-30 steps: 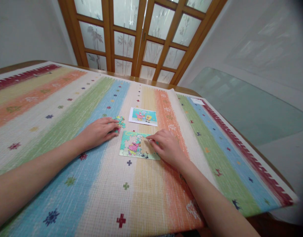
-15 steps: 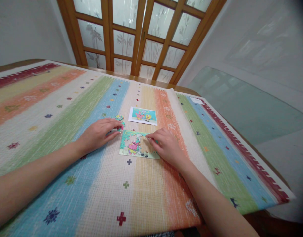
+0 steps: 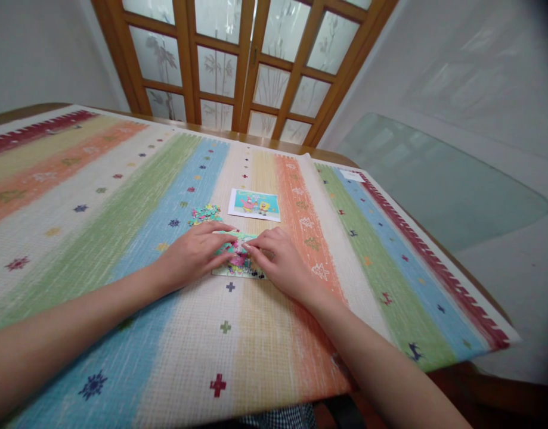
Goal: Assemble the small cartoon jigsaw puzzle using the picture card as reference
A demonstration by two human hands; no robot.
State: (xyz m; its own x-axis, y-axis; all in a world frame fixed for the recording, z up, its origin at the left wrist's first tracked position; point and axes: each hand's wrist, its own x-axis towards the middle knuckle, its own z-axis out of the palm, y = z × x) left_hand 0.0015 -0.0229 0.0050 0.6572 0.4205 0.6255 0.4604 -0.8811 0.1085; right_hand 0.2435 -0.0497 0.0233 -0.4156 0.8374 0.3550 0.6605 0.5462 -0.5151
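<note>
A partly filled cartoon jigsaw puzzle [image 3: 236,269] lies flat on the striped tablecloth, with a pink figure showing between my hands. My left hand [image 3: 194,253] reaches over its left side, fingers curved and thumb apart from them, the tips at the pieces. From the other side my right hand [image 3: 280,259] covers the puzzle's right part. Its thumb and fingertips are pinched together over the middle, at what looks like a small pale puzzle piece [image 3: 243,245]. Just beyond my left hand sits a heap of loose puzzle pieces [image 3: 206,213], mostly green with some pink and yellow.
Behind the puzzle lies a printed picture card [image 3: 256,205] with the cartoon scene. The tablecloth [image 3: 188,369] spreads over a wide table. A white label [image 3: 352,176] lies near its far right corner. Wooden glass-paned doors [image 3: 244,71] stand beyond.
My left hand has moved from the loose heap rightward onto the puzzle, uncovering the heap. My right hand has shifted left, its fingertips now close to the left ones. The view has tilted slightly.
</note>
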